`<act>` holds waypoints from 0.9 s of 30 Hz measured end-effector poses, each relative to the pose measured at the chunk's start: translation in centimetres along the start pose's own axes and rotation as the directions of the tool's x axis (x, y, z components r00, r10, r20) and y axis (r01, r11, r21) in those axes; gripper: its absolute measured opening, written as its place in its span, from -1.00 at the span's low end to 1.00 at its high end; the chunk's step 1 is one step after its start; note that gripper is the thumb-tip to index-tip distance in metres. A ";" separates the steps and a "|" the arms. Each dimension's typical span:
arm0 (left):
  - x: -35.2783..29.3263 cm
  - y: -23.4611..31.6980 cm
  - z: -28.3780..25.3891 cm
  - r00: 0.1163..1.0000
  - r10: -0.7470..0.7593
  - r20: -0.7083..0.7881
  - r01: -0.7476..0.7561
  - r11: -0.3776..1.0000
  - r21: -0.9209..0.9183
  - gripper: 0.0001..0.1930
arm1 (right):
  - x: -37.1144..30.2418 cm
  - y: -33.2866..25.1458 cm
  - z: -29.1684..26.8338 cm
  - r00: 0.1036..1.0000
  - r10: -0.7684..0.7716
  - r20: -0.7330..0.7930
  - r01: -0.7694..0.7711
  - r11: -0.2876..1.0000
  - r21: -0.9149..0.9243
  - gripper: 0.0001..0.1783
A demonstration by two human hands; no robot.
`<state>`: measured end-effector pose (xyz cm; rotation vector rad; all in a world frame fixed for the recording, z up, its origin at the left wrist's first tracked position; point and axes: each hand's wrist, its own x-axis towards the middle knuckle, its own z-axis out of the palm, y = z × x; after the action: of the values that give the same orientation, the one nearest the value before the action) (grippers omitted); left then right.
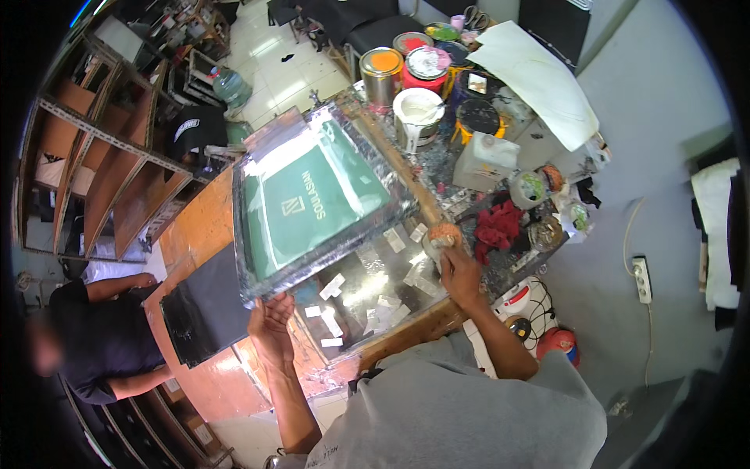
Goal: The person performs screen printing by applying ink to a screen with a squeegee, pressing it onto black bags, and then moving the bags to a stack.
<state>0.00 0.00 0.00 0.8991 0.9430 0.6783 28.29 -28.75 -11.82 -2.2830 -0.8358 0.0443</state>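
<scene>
A screen-printing frame (312,187) with green mesh and pale lettering is tilted up over the work table. My left hand (273,319) grips its near corner, palm turned up and fingers at the edge. My right hand (461,273) is closed on a rounded orange-brown lump (445,233) that looks like a sponge; its exact kind is unclear. That hand is by the table's right edge, apart from the frame. Below the frame is a glossy dark printing surface (363,285) with several pale tape pieces stuck on it.
Paint cans (383,76) and a white bucket (419,117) crowd the bench at the back right. Near them lie a red rag (498,227), a pale block (484,160) and jars (529,187). Black sheets (205,309) lie left; a person (105,336) in black stands beyond them.
</scene>
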 end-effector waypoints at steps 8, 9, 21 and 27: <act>0.2 -8.7 -0.7 0.937 -0.344 -0.064 0.304 0.892 -0.336 -0.59 | -0.5 -2.6 4.1 0.999 0.014 -0.035 -0.011 0.997 0.078 -0.73; 0.6 -9.0 -0.8 0.923 -0.377 -0.081 0.329 0.878 -0.347 -0.58 | 0.4 -3.4 4.1 0.998 0.023 -0.054 -0.018 0.996 0.084 -0.73; 0.0 -12.6 -0.6 0.939 -0.266 -0.217 0.212 0.947 -0.243 -0.52 | 31.9 -4.0 -7.3 0.784 -0.473 -0.402 0.307 0.859 -0.411 -0.90; -4.1 -15.8 -2.2 0.918 0.186 -0.351 0.000 0.884 0.467 -0.45 | 46.6 -2.0 -4.8 0.992 -0.120 -0.027 0.065 0.698 -0.713 -0.80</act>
<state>-2.13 -10.03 -12.89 1.2643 1.4647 0.7468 65.31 -3.53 2.10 -2.9310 -1.0582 -0.4964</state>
